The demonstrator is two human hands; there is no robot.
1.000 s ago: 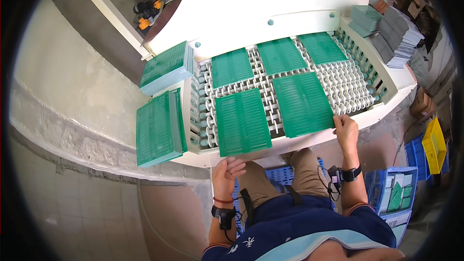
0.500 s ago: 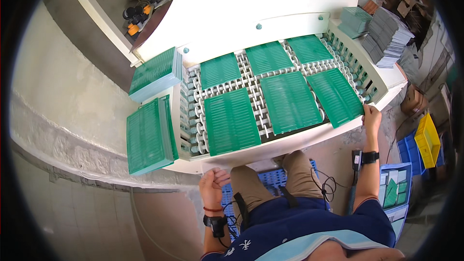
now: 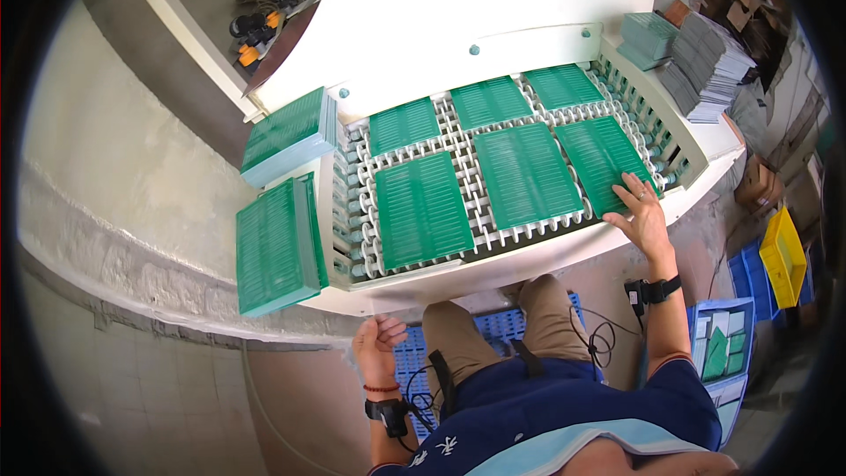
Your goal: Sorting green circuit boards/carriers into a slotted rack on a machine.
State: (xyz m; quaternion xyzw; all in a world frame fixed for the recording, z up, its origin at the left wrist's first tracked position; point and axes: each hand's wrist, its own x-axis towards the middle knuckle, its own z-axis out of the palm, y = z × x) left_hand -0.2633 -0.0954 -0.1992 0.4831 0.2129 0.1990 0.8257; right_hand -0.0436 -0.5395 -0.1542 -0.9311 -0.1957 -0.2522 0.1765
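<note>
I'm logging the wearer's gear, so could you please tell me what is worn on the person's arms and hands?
Both forearms are bare. The left hand has a red bead bracelet and a black wrist device; the right hand has a black wrist device with a cable trailing from it. No gloves.

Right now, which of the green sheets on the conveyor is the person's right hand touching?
The near-row sheet at the far right. The right hand lies flat on its near corner; the other five green sheets on the conveyor are untouched.

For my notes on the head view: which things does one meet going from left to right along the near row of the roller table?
Green stack on the side shelf → left green sheet → middle green sheet → right green sheet → right hand.
</note>
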